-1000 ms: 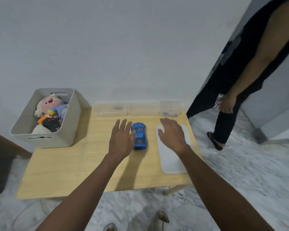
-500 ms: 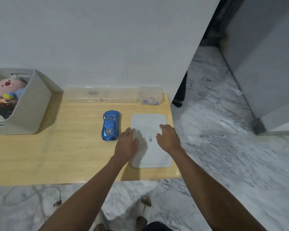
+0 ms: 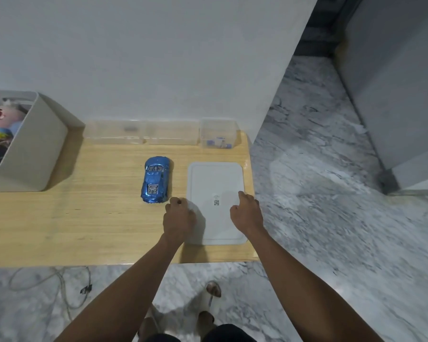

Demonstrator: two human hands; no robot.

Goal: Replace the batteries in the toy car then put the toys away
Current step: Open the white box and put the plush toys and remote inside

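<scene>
Glossy metallic-blue toy car (image 3: 156,179) sitting on pale yellow wood-grain tabletop (image 3: 89,218). White flat plastic tray (image 3: 216,183) at right showing small black QR mark. Grey bin (image 3: 32,149) at far left holding pink plush (image 3: 0,117). Grey-white marbled floor (image 3: 319,218).

left hand (image 3: 179,219): fingers now curled | right hand (image 3: 245,213): fingers seemingly curled too, at tray (image 3: 216,178) edge
</scene>
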